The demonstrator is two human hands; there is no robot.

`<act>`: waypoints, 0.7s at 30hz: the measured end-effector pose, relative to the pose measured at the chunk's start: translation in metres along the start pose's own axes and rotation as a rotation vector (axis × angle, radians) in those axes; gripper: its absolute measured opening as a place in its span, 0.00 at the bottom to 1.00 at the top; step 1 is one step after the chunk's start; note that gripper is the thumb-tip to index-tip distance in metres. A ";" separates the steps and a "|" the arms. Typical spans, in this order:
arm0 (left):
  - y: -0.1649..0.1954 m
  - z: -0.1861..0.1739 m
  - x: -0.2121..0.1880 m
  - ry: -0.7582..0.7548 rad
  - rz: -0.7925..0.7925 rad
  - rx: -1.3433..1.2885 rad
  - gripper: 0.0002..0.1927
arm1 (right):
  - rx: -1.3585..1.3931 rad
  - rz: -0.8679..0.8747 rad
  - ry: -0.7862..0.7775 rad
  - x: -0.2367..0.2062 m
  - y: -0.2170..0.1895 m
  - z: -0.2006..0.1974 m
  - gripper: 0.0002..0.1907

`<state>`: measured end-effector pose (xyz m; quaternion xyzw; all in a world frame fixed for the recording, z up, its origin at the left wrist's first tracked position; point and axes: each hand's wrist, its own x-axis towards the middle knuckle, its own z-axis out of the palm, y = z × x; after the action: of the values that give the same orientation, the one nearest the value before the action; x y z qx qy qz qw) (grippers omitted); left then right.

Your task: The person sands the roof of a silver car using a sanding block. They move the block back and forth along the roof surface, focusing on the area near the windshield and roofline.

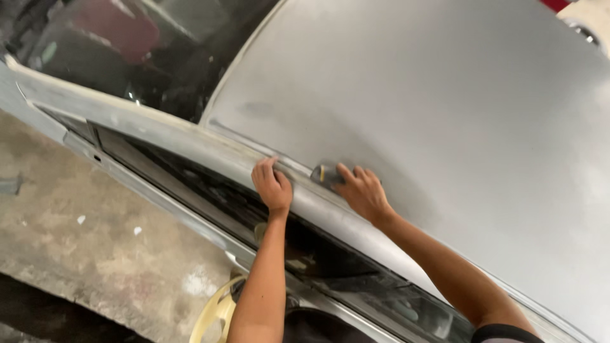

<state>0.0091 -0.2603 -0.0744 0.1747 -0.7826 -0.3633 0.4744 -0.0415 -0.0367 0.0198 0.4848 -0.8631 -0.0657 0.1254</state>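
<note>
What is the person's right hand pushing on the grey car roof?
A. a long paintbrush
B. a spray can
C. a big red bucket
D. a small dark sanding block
D: the right hand presses a small dark sanding block against the edge of the grey car roof, while the left hand rests on the roof rail beside it.

Head view, steeply downward, close
</note>
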 end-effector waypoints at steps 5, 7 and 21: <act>-0.008 0.002 -0.007 0.023 -0.003 -0.022 0.13 | 0.051 0.032 0.246 0.027 -0.017 0.019 0.06; -0.010 0.001 -0.010 0.012 -0.011 -0.016 0.13 | 0.023 0.077 0.156 0.039 -0.024 0.020 0.06; -0.004 -0.010 -0.007 -0.046 -0.033 -0.033 0.15 | 0.017 -0.007 0.175 0.058 -0.036 0.009 0.03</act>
<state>0.0212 -0.2628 -0.0780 0.1716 -0.7843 -0.3878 0.4529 -0.0433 -0.1050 0.0119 0.4927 -0.8477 -0.0164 0.1961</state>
